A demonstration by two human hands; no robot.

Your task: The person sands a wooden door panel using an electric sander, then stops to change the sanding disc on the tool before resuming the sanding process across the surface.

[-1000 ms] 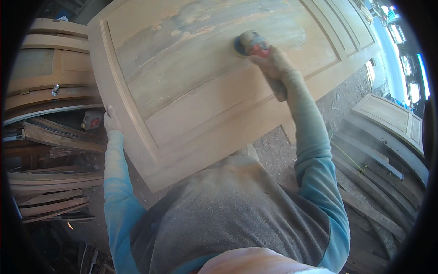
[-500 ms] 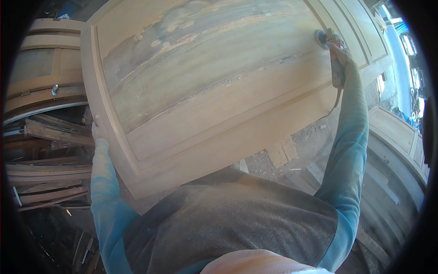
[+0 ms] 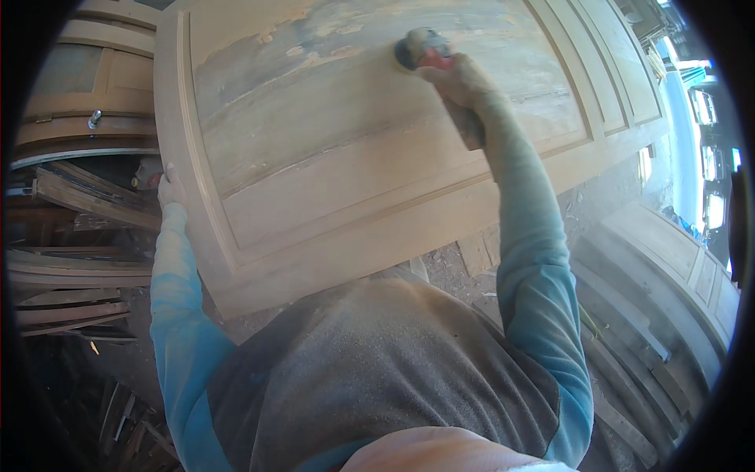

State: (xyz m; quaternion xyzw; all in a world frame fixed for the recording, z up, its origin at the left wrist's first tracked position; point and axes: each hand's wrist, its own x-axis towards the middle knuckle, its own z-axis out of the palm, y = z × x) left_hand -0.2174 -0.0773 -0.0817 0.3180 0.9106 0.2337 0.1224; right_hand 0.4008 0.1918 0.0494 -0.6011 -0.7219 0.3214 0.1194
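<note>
On the paneled wooden door (image 3: 362, 185), our right hand (image 3: 462, 81) clasps the disc sander (image 3: 427, 46) over the stained panel (image 3: 314, 98), our left hand (image 3: 171, 191) touches the door's edge, grip unclear, and we should sweep flat and evenly.

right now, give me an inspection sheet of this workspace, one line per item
Surface: pale wooden door, patchy grey across its middle.
Things in use: power tool with a round head, over the door; blurred, so contact is unclear.
Clutter: stacked wooden pieces at left, loose boards at lower right.
Hands: left hand at the door's left edge, fingers partly hidden; right hand grips the power tool.
Cables: nothing seen clearly.
Surroundings: another panelled door at left, scraps on the floor.
</note>
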